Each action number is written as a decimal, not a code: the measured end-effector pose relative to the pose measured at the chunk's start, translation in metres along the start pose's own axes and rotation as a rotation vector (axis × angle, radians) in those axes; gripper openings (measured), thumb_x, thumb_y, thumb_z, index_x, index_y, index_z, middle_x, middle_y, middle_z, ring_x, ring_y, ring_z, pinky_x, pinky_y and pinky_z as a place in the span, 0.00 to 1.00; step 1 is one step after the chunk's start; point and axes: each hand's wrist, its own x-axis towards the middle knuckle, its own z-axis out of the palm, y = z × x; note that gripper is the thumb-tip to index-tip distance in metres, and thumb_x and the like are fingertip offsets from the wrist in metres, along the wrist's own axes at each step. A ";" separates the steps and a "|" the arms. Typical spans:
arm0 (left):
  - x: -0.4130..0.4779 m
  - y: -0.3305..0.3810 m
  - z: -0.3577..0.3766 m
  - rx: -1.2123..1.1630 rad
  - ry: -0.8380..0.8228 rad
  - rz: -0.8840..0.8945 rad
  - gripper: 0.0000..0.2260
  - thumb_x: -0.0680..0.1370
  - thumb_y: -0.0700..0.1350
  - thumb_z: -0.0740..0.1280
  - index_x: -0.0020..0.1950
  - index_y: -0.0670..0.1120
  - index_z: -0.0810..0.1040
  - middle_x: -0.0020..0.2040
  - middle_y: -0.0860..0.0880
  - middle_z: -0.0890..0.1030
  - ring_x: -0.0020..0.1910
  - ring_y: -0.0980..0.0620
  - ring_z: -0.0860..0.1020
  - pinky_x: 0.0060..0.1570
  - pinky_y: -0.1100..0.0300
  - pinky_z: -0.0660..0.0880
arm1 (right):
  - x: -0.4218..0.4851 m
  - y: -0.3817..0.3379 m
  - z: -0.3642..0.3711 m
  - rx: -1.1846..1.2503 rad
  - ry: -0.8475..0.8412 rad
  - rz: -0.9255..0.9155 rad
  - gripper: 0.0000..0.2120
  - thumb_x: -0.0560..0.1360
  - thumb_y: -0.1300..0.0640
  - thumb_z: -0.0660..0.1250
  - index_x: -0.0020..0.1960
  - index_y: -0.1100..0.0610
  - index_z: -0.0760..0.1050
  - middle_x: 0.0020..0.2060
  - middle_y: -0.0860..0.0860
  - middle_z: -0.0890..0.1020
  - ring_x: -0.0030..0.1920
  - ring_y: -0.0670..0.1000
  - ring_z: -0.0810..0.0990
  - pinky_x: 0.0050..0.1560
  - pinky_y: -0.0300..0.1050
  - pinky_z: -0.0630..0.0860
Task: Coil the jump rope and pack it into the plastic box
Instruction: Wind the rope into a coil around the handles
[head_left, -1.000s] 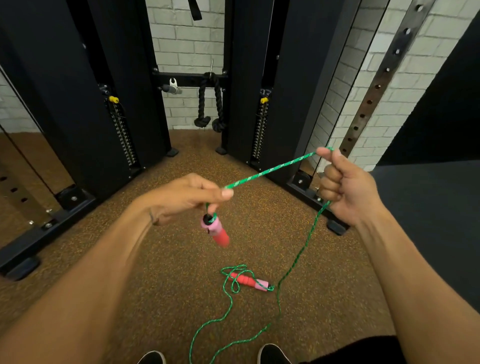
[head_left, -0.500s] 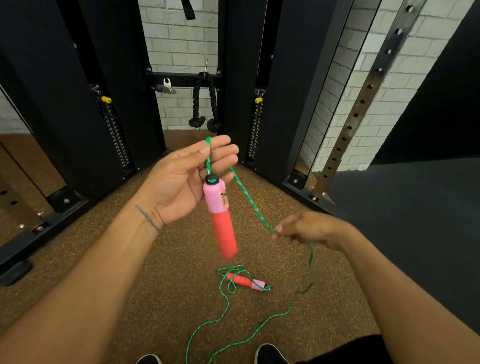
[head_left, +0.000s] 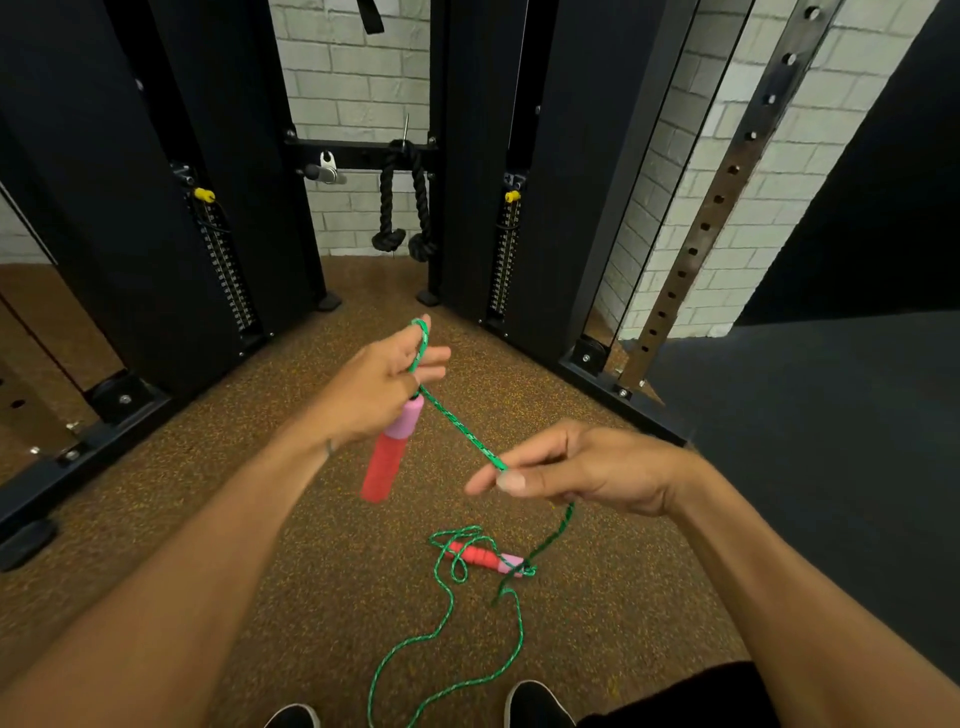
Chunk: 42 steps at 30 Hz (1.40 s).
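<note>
My left hand (head_left: 376, 387) grips the green jump rope (head_left: 460, 431) where it loops over my fingers, and one pink-and-red handle (head_left: 387, 452) hangs just below it. A taut stretch of rope runs down and right to my right hand (head_left: 576, 470), which pinches it between thumb and forefinger. From there the rope drops to the floor. The second handle (head_left: 480, 557) lies on the brown floor amid loose rope loops, in front of my shoes. No plastic box is in view.
Black cable-machine columns (head_left: 156, 208) stand left and right, with weight stacks and a hanging black rope attachment (head_left: 402, 208) between them. A perforated steel upright (head_left: 717, 208) leans at right. Dark matting (head_left: 831, 467) covers the floor at right. My black shoes (head_left: 535, 704) are at the bottom edge.
My left hand turned from palm-up to closed over the rope with a loop across its fingers. My right hand first dropped from high right to low centre, then slid along the rope.
</note>
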 end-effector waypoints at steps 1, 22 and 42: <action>-0.002 0.002 0.005 0.057 -0.043 0.003 0.26 0.81 0.32 0.58 0.77 0.45 0.58 0.72 0.50 0.73 0.64 0.54 0.77 0.60 0.61 0.73 | 0.001 -0.001 0.000 0.013 0.019 -0.029 0.13 0.81 0.58 0.62 0.63 0.61 0.78 0.28 0.38 0.77 0.32 0.41 0.66 0.38 0.40 0.60; -0.021 0.015 0.048 -0.029 -0.655 0.058 0.25 0.78 0.33 0.61 0.73 0.48 0.66 0.62 0.50 0.82 0.54 0.56 0.80 0.62 0.58 0.73 | -0.001 -0.005 -0.034 0.348 0.464 -0.461 0.14 0.78 0.51 0.63 0.42 0.58 0.82 0.31 0.45 0.73 0.32 0.43 0.65 0.36 0.38 0.61; -0.035 0.038 0.044 -0.721 -0.760 0.024 0.19 0.79 0.41 0.60 0.70 0.43 0.74 0.46 0.46 0.85 0.35 0.60 0.77 0.33 0.68 0.74 | 0.019 0.023 -0.051 0.467 0.647 -0.310 0.13 0.84 0.55 0.56 0.44 0.55 0.74 0.29 0.44 0.70 0.30 0.44 0.61 0.33 0.41 0.57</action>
